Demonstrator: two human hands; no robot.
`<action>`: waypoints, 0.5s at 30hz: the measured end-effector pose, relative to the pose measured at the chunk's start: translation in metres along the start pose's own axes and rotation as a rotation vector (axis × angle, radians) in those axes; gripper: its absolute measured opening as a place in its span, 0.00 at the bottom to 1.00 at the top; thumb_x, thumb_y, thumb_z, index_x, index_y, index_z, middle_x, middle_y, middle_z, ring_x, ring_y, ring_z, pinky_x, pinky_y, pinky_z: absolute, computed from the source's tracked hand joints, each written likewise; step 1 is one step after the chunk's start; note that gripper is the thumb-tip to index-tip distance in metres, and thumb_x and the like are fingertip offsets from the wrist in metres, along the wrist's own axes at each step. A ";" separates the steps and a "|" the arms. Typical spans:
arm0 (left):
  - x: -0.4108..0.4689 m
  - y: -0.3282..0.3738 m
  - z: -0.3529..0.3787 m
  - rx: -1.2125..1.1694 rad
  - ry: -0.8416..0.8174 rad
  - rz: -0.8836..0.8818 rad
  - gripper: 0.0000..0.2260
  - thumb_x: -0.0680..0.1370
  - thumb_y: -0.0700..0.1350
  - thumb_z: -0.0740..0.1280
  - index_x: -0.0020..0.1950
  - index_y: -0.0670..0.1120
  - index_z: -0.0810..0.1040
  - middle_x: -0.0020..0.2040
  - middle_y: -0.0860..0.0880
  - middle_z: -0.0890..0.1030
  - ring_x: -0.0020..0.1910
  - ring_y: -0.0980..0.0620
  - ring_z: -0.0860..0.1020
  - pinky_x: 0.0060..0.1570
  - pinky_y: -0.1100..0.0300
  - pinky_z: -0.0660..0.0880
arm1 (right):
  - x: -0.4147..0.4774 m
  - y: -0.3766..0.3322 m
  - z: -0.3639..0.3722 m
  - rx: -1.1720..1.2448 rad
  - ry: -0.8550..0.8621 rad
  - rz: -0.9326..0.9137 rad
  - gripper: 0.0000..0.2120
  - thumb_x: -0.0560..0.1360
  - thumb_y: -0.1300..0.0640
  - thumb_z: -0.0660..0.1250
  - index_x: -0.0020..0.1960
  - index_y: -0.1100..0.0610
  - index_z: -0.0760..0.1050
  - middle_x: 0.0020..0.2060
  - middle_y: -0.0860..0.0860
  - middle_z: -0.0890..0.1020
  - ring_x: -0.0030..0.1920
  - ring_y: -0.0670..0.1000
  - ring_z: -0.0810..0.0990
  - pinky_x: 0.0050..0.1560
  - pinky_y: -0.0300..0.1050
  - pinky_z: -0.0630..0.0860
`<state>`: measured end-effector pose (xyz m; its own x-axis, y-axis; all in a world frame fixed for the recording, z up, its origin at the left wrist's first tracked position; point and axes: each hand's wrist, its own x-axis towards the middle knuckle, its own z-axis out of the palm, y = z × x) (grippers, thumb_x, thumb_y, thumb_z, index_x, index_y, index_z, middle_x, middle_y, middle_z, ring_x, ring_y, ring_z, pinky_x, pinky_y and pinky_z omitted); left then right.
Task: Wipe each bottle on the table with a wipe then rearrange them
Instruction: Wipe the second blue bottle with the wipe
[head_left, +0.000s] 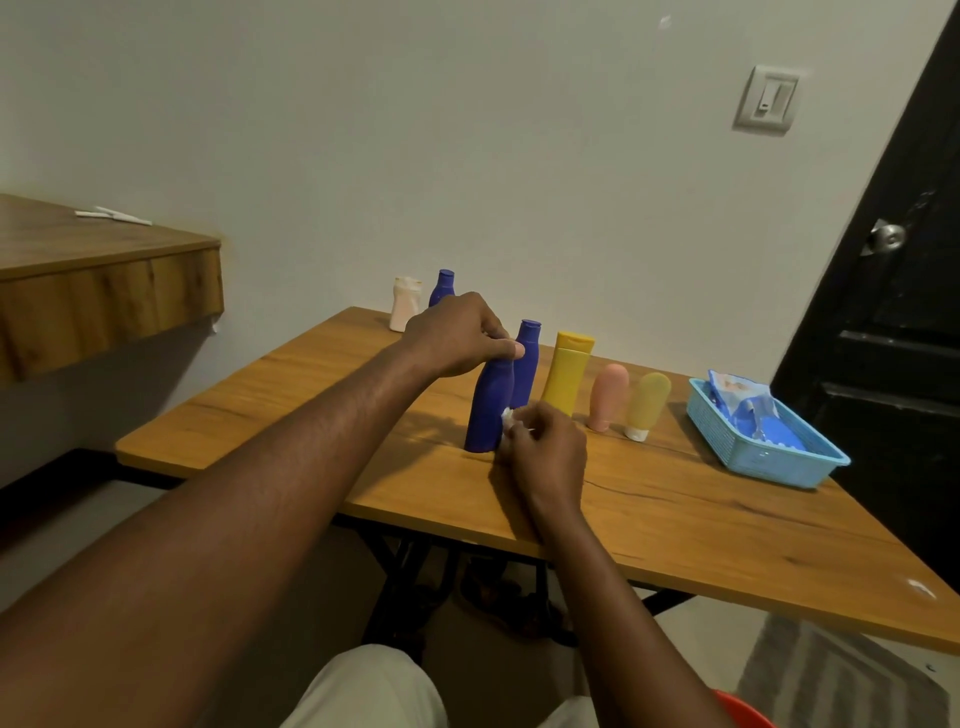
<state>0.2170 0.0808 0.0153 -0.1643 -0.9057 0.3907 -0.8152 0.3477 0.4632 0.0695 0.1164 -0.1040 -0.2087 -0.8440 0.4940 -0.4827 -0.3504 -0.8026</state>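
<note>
A blue bottle (487, 408) stands upright near the middle of the wooden table (649, 499). My left hand (457, 335) grips its top, hiding the cap. My right hand (545, 447) pinches a crumpled white wipe (508, 417) against the bottle's lower right side. Right behind it stands a second blue bottle (527, 364). To the right, in a row, stand a yellow bottle (566, 374), a pink tube (607, 397) and a pale yellow tube (645, 405). At the far edge stand a white bottle (404, 310) and a third blue bottle (442, 287), partly hidden by my left hand.
A light blue plastic basket (753, 452) holding a pack of wipes (740, 397) sits at the table's right side. A wooden shelf (104, 280) juts out at the left. A black door (893, 312) stands at the right. The wall runs just behind the table.
</note>
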 end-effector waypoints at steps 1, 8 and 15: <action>0.000 0.000 0.001 0.001 0.000 -0.001 0.15 0.79 0.58 0.73 0.59 0.49 0.87 0.58 0.52 0.87 0.53 0.53 0.82 0.56 0.48 0.79 | 0.002 0.000 -0.001 0.069 0.027 0.008 0.03 0.79 0.52 0.71 0.50 0.50 0.80 0.43 0.43 0.83 0.47 0.42 0.82 0.48 0.45 0.82; 0.002 -0.001 0.001 -0.034 0.001 -0.019 0.15 0.79 0.57 0.73 0.59 0.49 0.87 0.58 0.51 0.87 0.54 0.53 0.82 0.58 0.45 0.80 | 0.001 -0.008 0.003 0.142 0.070 -0.263 0.18 0.78 0.62 0.71 0.67 0.54 0.75 0.58 0.48 0.80 0.57 0.42 0.78 0.54 0.33 0.78; 0.003 -0.003 0.000 -0.068 -0.014 -0.022 0.15 0.78 0.58 0.74 0.57 0.49 0.88 0.58 0.52 0.87 0.55 0.53 0.82 0.60 0.44 0.80 | 0.002 0.001 0.005 -0.009 -0.077 -0.157 0.08 0.74 0.64 0.72 0.47 0.52 0.79 0.45 0.46 0.81 0.48 0.45 0.79 0.50 0.46 0.80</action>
<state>0.2191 0.0765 0.0151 -0.1554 -0.9165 0.3687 -0.7794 0.3431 0.5243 0.0723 0.1120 -0.1053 -0.0645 -0.8081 0.5854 -0.5122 -0.4767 -0.7145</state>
